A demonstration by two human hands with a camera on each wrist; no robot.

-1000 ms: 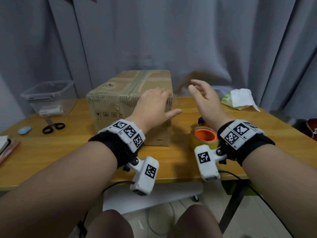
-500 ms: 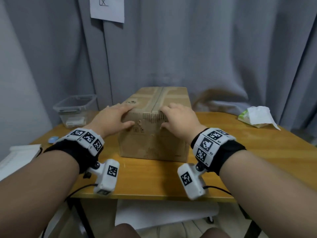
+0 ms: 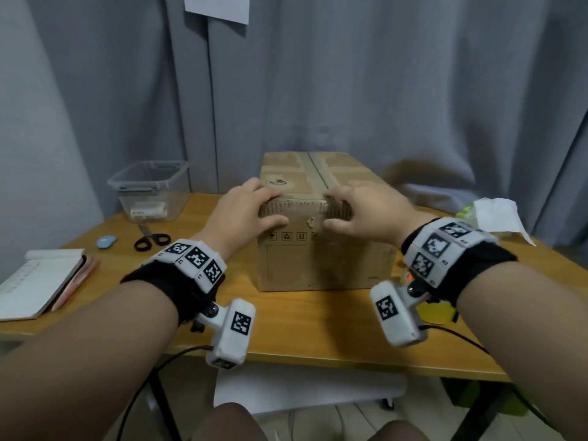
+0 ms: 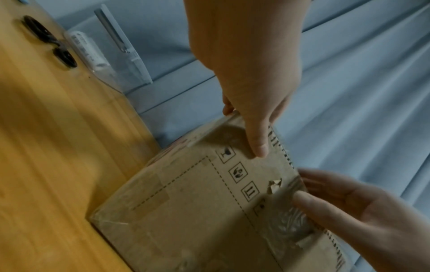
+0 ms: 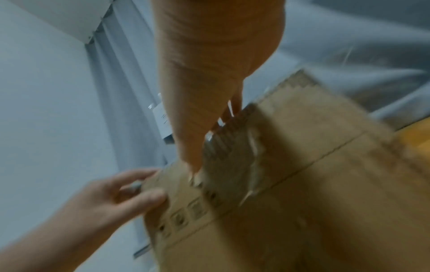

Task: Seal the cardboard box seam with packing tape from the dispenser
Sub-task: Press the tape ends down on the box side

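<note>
Two hands: both grip the near top edge of the box [image 3: 324, 249], one on each side of the seam [image 3: 313, 173].
Left hand [image 3: 246, 211]: fingers curled over the top edge, thumb pressed on the front face just above the printed symbols.
Right hand [image 3: 362, 211]: fingers curled over the edge by the seam, thumb on the front face, beside crinkled clear tape [image 4: 286, 220] stuck there.
Box: upright on the desk [image 3: 305, 323], near its middle, flaps closed, seam running away from the person.
Dispenser: only an orange and yellow bit shows behind the right wrist; cannot tell more.
Left of box: clear tub [image 3: 149, 189], scissors [image 3: 151, 238], blue object [image 3: 106, 240], notebook [image 3: 38, 278].
Right of box: tissue pack [image 3: 491, 214].
Behind: grey curtain [image 3: 381, 74].
</note>
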